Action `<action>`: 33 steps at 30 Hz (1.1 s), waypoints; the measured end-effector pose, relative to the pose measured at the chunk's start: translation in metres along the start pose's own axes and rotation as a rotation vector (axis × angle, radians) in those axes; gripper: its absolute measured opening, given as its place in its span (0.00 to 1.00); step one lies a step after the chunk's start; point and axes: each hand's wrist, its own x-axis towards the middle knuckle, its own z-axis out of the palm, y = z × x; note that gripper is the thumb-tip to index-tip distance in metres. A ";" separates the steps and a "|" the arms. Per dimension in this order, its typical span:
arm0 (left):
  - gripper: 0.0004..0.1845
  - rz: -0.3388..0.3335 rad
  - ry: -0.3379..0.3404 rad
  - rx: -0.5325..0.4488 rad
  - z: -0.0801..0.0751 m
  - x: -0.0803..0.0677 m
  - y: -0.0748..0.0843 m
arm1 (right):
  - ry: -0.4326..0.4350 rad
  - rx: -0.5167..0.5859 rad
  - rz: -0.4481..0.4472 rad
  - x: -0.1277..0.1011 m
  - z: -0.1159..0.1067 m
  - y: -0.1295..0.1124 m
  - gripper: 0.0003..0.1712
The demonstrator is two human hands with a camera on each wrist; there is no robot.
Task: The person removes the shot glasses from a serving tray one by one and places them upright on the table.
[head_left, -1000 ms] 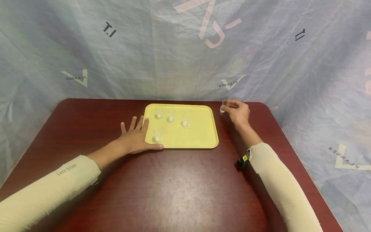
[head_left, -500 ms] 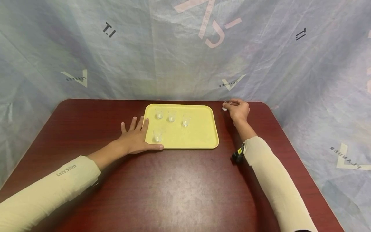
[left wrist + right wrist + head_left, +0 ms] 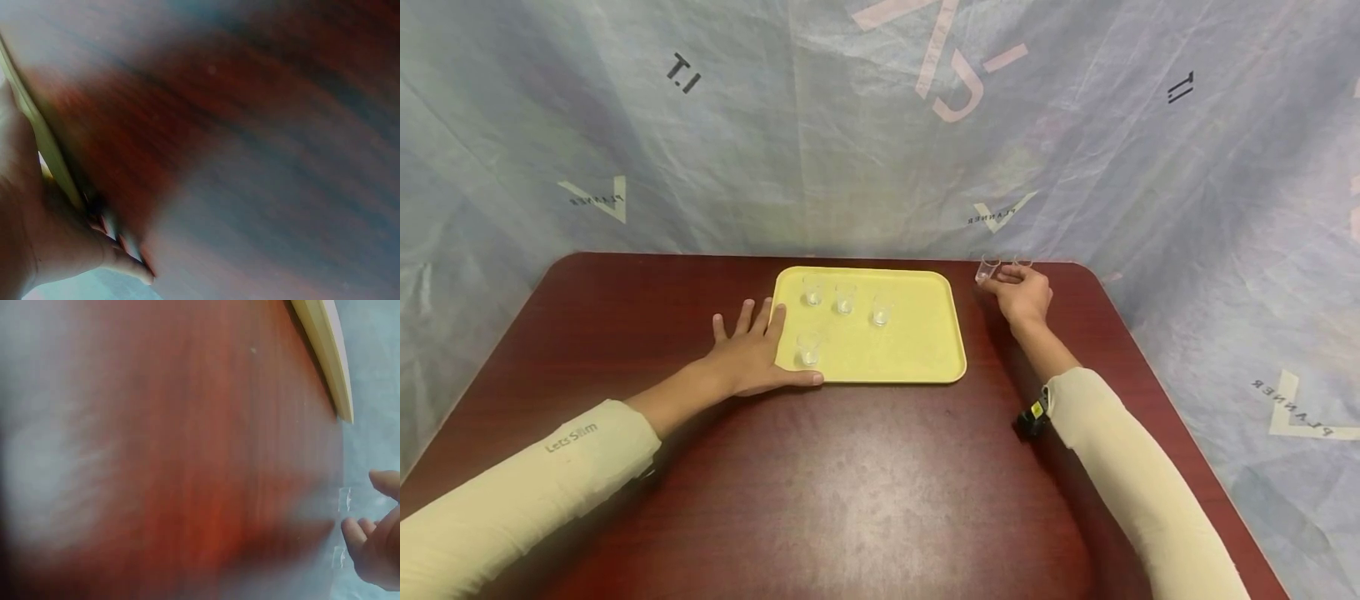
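Note:
My left hand (image 3: 748,358) rests spread at the left edge of a yellow tray (image 3: 917,350), thumb along its front rim and fingers along its left side. On the tray stand several small clear cups: a row toward the back, including one cup (image 3: 845,300), and a single cup (image 3: 808,350) at front left. Beyond the tray's right side, my right hand (image 3: 1022,296) is beside a clear cup (image 3: 987,268) on the table. In the right wrist view its thumb and fingers are apart, not gripping. A second clear cup (image 3: 1022,261) is partly hidden behind that hand.
The dark red table (image 3: 865,483) reaches back to a grey printed sheet (image 3: 715,167), which hangs close behind the right-hand cups and along both sides. A black wrist camera (image 3: 1032,421) sits at the right sleeve's cuff.
The right hand first carried the cup slightly back and right, then let go of it and drew away a little. The second cup now shows behind it. Left hand and tray have stayed still.

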 end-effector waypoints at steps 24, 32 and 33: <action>0.86 -0.006 -0.001 -0.013 0.000 -0.001 0.002 | -0.455 0.059 -0.273 -0.090 0.059 -0.042 0.37; 0.86 -0.010 0.000 -0.007 -0.001 -0.001 0.002 | -0.469 0.081 -0.276 -0.100 0.090 -0.046 0.33; 0.86 -0.010 0.000 -0.007 -0.001 -0.001 0.003 | -0.457 0.076 -0.281 -0.101 0.092 -0.047 0.32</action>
